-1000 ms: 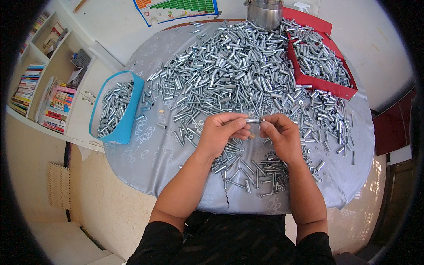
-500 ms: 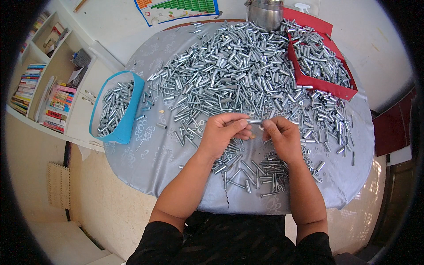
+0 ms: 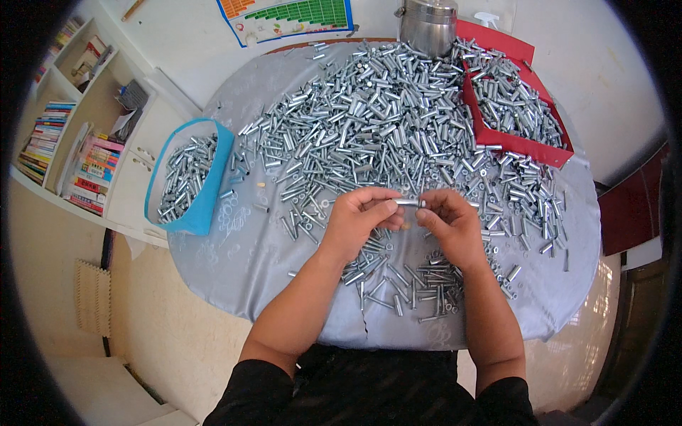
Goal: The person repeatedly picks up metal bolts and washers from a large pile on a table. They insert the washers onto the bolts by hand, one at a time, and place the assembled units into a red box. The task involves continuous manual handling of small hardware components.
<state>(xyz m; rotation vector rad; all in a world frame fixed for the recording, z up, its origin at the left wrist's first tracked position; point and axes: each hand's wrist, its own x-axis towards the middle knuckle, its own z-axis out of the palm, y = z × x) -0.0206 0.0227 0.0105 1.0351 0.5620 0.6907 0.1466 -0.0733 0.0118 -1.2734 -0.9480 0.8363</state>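
Clearly, in the head view, a small metal sleeve bolt [image 3: 410, 203] is held level between the two hands, just above the grey-covered round table [image 3: 234, 284]. The left hand [image 3: 361, 221] is closed on one end with thumb and fingertips, and the right hand [image 3: 449, 226] is pinched on the other, so that both ends can be worked at once (probably one part being turned or pushed onto the other). The bolt is seen as a short, bright silver cylinder, mostly hidden by the fingers. A loose heap of bolts [image 3: 383, 128] is spread within reach ahead, a smaller cluster [image 3: 412, 280] lies between the forearms, and filled containers are set to each side: a blue tub [image 3: 206, 202] left, a red tray [image 3: 522, 145] right
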